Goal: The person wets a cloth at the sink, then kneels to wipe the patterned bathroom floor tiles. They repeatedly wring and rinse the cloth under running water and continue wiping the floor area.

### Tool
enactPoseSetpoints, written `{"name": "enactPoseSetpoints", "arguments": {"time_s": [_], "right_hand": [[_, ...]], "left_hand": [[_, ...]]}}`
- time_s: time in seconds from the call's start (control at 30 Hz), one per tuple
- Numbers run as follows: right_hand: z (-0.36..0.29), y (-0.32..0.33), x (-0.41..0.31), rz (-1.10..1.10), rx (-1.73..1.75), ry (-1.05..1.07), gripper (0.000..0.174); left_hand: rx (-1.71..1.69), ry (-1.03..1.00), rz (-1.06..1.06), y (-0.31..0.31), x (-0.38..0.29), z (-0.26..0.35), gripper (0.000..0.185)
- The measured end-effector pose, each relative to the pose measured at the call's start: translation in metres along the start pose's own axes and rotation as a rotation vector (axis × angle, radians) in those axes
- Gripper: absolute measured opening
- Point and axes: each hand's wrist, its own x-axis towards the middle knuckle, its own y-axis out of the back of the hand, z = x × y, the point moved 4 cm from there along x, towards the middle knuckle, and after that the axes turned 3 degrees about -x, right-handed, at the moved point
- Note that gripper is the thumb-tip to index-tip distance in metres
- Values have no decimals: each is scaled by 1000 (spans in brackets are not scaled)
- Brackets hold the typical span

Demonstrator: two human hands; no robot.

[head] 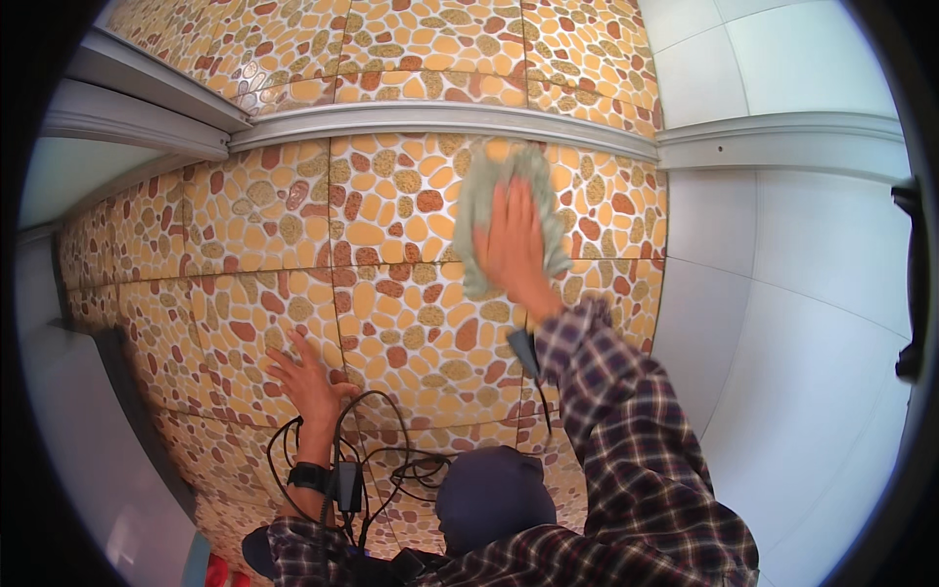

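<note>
My right hand (pixel 513 235) lies flat, palm down, on a crumpled pale green cloth (pixel 473 213) spread on the pebble-patterned floor tiles (pixel 396 308). The hand is slightly blurred, and its fingers point towards a metal door track. To the left and nearer to me, my left hand (pixel 309 378) rests on the tiles with spread fingers and holds nothing. A black band is on that wrist. Black cables loop around the left forearm.
The metal door track (pixel 440 116) crosses the floor beyond the cloth. White wall tiles (pixel 711 220) stand at the right. Black cables (pixel 407 469) with a small black box (pixel 350 488) lie near my left arm. A dark-edged white panel (pixel 110 411) is at the left.
</note>
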Motion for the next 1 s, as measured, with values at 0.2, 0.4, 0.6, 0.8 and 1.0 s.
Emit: {"name": "enactPoseSetpoints", "arguments": {"time_s": [0.2,0.4,0.6,0.8,1.0], "right_hand": [[-34,24,-262,-1060,360,-226,72],[-24,-21,-35,-234,111,24,70],[-71,-6,13,-43,150,82,67],[-16,15,-257,-1150,214,-145,75],[-13,-40,13,98,48,-151,72]], "left_hand": [[-19,56,-35,2,0,2,139],[-26,18,2,-8,3,-2,137],[-76,30,-55,5,-4,-1,139],[-127,21,-20,7,0,1,137],[-123,58,-140,-7,-3,-4,136]]}}
